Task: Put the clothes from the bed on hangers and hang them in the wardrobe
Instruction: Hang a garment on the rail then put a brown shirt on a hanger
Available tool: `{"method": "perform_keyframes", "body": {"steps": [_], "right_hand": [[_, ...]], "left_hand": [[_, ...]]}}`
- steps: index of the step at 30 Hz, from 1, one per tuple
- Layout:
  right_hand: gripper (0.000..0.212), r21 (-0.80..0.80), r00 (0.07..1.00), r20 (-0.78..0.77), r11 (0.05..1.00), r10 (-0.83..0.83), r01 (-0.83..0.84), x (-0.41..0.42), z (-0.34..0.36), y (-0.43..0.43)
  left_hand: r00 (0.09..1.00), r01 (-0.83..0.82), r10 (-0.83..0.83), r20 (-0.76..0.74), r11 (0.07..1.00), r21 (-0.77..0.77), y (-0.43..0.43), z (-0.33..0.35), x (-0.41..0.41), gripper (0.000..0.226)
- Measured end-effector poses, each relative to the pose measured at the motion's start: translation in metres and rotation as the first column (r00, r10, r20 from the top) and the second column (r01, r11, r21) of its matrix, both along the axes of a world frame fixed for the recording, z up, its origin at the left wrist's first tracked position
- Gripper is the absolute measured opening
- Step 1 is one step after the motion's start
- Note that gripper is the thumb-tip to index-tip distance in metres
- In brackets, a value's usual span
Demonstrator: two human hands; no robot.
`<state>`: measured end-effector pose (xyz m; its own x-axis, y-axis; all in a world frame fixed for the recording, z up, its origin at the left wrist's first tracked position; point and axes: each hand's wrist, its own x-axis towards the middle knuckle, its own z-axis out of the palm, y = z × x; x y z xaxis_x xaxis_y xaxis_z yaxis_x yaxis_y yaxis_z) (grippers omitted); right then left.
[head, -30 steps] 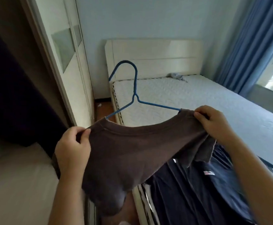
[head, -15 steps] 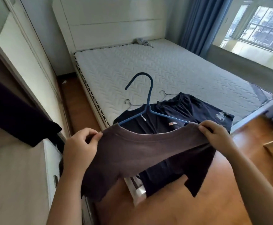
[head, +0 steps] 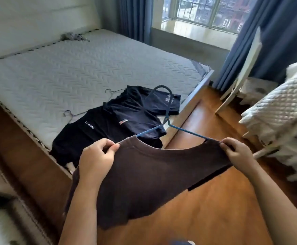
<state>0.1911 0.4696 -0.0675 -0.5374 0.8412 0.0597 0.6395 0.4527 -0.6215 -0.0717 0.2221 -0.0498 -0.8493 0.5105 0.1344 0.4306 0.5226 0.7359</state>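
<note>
A brown T-shirt (head: 147,177) hangs on a blue wire hanger (head: 169,110), whose hook sticks up above the collar. My left hand (head: 96,160) pinches the shirt's left shoulder and my right hand (head: 236,152) pinches its right shoulder, holding it spread in front of me over the floor. Dark navy T-shirts (head: 119,121) lie in a pile on the near corner of the bed (head: 73,73). Two thin wire hangers (head: 71,114) poke out from under them.
A small grey cloth (head: 71,36) lies near the headboard. White quilted bedding (head: 282,106) is heaped on a rack to the right. Blue curtains (head: 271,41) frame the window. Wooden floor (head: 206,209) runs between bed and rack.
The view has swung right, away from the wardrobe and towards the window. Both hands keep their hold on the shirt's shoulders, and the hanger hook now tilts further away from me.
</note>
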Motion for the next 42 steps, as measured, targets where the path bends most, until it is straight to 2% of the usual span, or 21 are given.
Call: {"method": "perform_keyframes", "body": {"steps": [11,19,25,29,38,42], "right_hand": [[0.01,-0.084,0.97,0.015,0.967,-0.241,0.242,0.228,-0.004,0.117],[0.01,-0.202,0.897,-0.08,0.889,-0.434,0.412,0.291,-0.03,0.196],[0.027,-0.26,0.85,-0.118,0.842,-0.513,0.472,0.272,-0.042,0.304],[0.026,-0.246,0.842,-0.131,0.84,-0.524,0.484,0.226,-0.034,0.396],[0.03,-0.203,0.917,-0.109,0.911,-0.384,0.358,0.114,-0.015,0.589],[0.018,-0.227,0.942,-0.094,0.928,-0.323,0.295,0.076,-0.025,0.661]], "left_hand": [[0.938,0.322,-0.316,0.142,0.946,-0.023,0.196,-0.017,0.165,0.01],[0.841,0.527,-0.496,0.218,0.841,-0.122,0.309,-0.038,0.206,0.015],[0.816,0.559,-0.522,0.249,0.822,-0.111,0.421,-0.061,0.18,0.014],[0.82,0.532,-0.49,0.296,0.843,-0.077,0.507,-0.076,0.132,0.014],[0.863,0.458,-0.386,0.326,0.871,-0.18,0.665,-0.086,0.03,0.024],[0.88,0.398,-0.314,0.356,0.897,-0.193,0.716,-0.092,0.003,0.02]]}}
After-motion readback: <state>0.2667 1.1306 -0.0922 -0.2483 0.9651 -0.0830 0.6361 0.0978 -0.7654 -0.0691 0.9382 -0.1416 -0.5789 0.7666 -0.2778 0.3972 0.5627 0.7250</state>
